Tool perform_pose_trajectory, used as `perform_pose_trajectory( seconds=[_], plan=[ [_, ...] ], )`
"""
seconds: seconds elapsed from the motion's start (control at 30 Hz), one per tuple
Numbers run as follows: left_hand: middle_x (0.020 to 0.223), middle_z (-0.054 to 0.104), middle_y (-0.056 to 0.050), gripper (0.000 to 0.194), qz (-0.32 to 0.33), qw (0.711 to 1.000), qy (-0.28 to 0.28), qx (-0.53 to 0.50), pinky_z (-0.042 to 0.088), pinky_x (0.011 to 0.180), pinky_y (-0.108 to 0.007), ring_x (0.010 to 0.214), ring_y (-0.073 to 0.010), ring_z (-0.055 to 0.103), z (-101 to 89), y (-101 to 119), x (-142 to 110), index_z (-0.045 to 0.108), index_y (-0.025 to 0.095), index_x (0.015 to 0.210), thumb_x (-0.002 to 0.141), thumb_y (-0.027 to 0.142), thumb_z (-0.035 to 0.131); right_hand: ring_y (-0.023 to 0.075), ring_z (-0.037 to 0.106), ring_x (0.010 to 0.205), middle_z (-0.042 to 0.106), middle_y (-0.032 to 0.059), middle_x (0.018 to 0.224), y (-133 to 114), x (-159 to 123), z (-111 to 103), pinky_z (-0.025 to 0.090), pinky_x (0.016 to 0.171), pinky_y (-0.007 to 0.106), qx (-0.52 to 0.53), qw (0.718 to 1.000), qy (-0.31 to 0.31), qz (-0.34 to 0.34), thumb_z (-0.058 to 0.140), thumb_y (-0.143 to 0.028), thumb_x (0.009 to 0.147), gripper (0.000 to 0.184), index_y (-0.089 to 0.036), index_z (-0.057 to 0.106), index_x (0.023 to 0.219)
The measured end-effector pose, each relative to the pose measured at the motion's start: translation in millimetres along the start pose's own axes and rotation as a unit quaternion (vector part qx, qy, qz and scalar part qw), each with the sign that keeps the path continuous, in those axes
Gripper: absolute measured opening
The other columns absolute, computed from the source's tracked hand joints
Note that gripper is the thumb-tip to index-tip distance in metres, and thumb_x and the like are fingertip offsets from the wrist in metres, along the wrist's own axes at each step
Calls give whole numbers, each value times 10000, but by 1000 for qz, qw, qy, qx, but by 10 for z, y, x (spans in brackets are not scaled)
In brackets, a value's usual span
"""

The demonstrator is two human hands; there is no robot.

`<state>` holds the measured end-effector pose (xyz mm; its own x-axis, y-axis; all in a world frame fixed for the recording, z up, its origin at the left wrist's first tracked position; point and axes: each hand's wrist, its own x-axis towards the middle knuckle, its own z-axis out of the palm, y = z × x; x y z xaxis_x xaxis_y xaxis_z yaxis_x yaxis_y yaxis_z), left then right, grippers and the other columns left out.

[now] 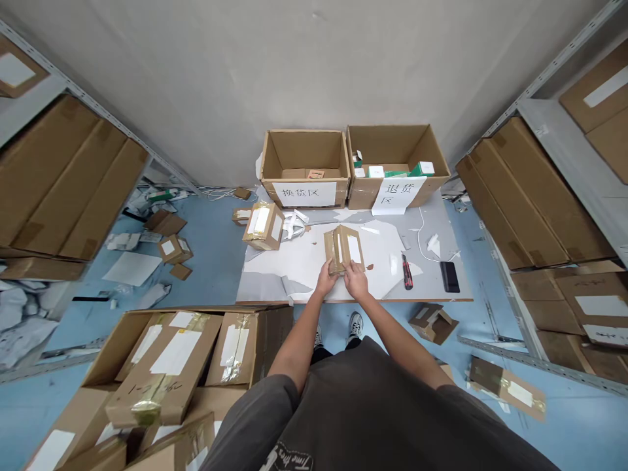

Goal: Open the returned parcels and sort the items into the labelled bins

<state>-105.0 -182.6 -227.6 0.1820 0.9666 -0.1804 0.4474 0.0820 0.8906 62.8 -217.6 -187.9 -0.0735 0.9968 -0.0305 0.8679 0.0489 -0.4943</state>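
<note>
A small brown cardboard parcel (345,247) with a white label lies on the low table (441,291) in front of me. My left hand (326,280) grips its near left corner, fingers curled on the edge. My right hand (356,281) holds the near edge beside it, fingers closed on the cardboard. A red-handled utility knife (407,272) lies on the table to the right of my hands. A black phone (449,276) rests further right.
Two open labelled boxes stand at the table's far edge, the left box (305,167) nearly bare, the right box (392,163) holding small white and green packs. Another taped parcel (263,225) sits at the table's left. A large carton of parcels (171,366) stands lower left. Shelves flank both sides.
</note>
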Motion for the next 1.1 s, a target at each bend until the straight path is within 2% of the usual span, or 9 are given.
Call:
perform_pose_trajectory(
  seconds=[0.2,0.3,0.37,0.47,0.57,0.7,0.8,0.93,1.1],
  plan=[
    [1518,657,-187,696,-103,992,-68,29,434,1265,-492,1452,-312,609,109,-154,-35,573,168,1532,866,196,777,337,528,1434,654,190,1491,-117,-131,225,428,1256,498,-9,994,-107,-34,557,-90,934,722,-165,522,1651],
    [1598,592,-195,768,-91,992,-53,65,393,1299,-488,1524,-315,540,65,-176,-110,510,165,1597,873,171,765,309,484,1493,582,171,1589,-29,-212,281,408,1282,483,12,995,-92,-36,533,-80,931,698,-170,548,1623],
    [1662,524,-187,857,-64,992,-46,94,387,1304,-458,1572,-300,480,38,-127,-145,418,183,1668,883,169,760,304,445,1536,524,163,1643,101,-245,231,402,1286,495,23,998,-52,-13,518,-101,952,685,-185,530,1631],
    [1730,416,-185,941,-34,988,-59,137,424,1270,-441,1576,-318,467,67,33,-143,345,231,1713,884,200,790,349,417,1558,462,191,1675,359,-218,73,417,1261,532,10,997,-10,76,572,-166,966,724,-186,448,1679],
    [1761,328,-201,956,-54,978,-73,186,480,1207,-480,1499,-380,540,194,212,-96,367,275,1703,867,231,829,348,505,1485,507,178,1623,593,-109,-56,501,1171,478,5,990,-54,129,664,-210,932,832,-226,374,1712],
    [1751,303,-207,866,-79,975,-60,199,507,1175,-495,1445,-392,582,351,298,-55,435,270,1662,875,192,787,286,638,1310,630,152,1476,703,24,-51,560,1037,355,24,984,-128,123,620,-164,928,861,-189,318,1733],
    [1752,292,-207,858,-75,981,-41,172,490,1208,-506,1489,-388,542,323,225,-73,447,248,1658,863,140,751,284,636,1285,638,155,1427,605,31,14,549,1060,366,30,987,-112,112,572,-124,921,826,-177,363,1719],
    [1719,339,-179,975,-65,991,-10,116,441,1273,-467,1591,-361,426,138,67,-101,430,238,1678,789,147,819,307,560,1338,614,151,1404,321,-30,31,503,1158,440,29,998,-43,40,564,-144,938,711,-220,512,1644],
    [1601,533,-179,985,-66,997,11,47,421,1279,-482,1538,-336,503,18,-64,-62,427,199,1682,784,222,831,368,459,1462,563,200,1511,-38,-33,-13,426,1234,554,19,999,-7,-36,588,-120,937,654,-208,603,1585]
  ],
)
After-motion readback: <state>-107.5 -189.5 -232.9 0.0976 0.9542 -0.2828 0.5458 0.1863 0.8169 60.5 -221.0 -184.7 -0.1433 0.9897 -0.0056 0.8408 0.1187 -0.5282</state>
